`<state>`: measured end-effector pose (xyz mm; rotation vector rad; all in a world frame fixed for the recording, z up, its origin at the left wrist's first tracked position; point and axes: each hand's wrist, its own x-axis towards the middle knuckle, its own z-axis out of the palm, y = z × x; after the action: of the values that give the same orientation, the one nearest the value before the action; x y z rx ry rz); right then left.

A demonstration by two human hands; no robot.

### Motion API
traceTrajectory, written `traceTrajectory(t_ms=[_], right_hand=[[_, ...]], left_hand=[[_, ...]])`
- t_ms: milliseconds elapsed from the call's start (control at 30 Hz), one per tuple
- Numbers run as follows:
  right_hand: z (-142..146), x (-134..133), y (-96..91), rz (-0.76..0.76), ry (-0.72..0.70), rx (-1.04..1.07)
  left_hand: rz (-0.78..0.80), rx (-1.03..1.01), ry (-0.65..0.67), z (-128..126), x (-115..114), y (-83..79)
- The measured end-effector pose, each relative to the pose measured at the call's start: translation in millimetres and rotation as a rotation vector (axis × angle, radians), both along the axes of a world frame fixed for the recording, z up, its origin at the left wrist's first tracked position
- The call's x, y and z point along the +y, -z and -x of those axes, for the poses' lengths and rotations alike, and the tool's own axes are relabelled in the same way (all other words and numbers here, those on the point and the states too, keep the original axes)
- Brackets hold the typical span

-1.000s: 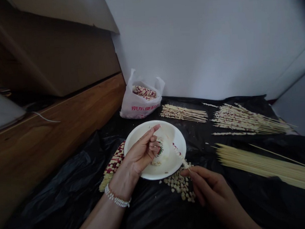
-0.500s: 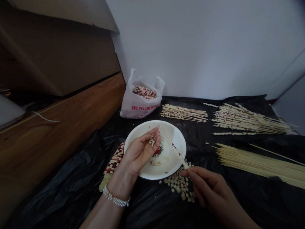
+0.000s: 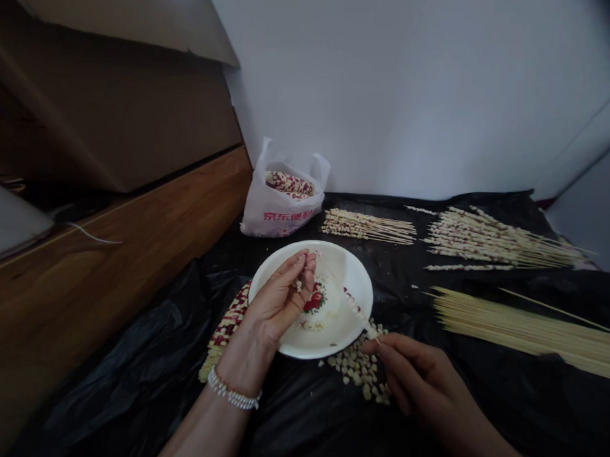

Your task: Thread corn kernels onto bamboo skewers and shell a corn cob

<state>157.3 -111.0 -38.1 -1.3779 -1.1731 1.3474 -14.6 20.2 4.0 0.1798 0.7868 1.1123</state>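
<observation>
Over a white bowl (image 3: pixel 354 270), my left hand (image 3: pixel 282 299) is cupped with the palm up, its fingers curled round a few corn kernels (image 3: pixel 299 286). Thumb and fingertips come close together. My right hand (image 3: pixel 420 371) pinches a skewer threaded with pale and dark red kernels (image 3: pixel 358 310), its tip pointing up and left over the bowl's right rim. A red and green pattern (image 3: pixel 315 299) and some loose kernels show on the bowl's bottom. Below the right rim lies a heap of pale kernels (image 3: pixel 360 370), partly behind my right hand.
Red-and-yellow corn cobs (image 3: pixel 228 324) lie left of the bowl. Behind stands a white plastic bag (image 3: pixel 284 212) with speckled cobs. Threaded skewers (image 3: pixel 367 226) and a larger pile of them (image 3: pixel 485 239) lie beyond, bare skewers (image 3: pixel 518 328) to the right. Black plastic sheet (image 3: pixel 154 354) covers the surface.
My left hand's fingers have curled further and the thumb has drawn nearer the fingertips; fewer kernels show in the palm. My right hand and its skewer have stayed in place.
</observation>
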Motion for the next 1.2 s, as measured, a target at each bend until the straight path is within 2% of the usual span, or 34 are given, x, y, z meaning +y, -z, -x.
traceTrajectory(t_ms=[133, 333, 633, 1200], right_hand=[[1.1, -1.5, -1.4, 0.012, -0.028, 0.0], [2.9, -1.7, -4.5, 0.02, -0.102, -0.023], [2.8, -0.9, -1.9, 0.044, -0.075, -0.019], [3.9, -1.0, -2.1, 0.046, -0.068, 0.006]], left_hand=[[-0.047, 0.013, -0.029, -0.2, 0.9, 0.5], [-0.034, 0.015, -0.04, 0.4, 0.7, 0.2], [-0.015, -0.02, -0.044, -2.0, -1.4, -2.6], [-0.034, -0.043, -0.022, -3.0, 2.9, 4.0]])
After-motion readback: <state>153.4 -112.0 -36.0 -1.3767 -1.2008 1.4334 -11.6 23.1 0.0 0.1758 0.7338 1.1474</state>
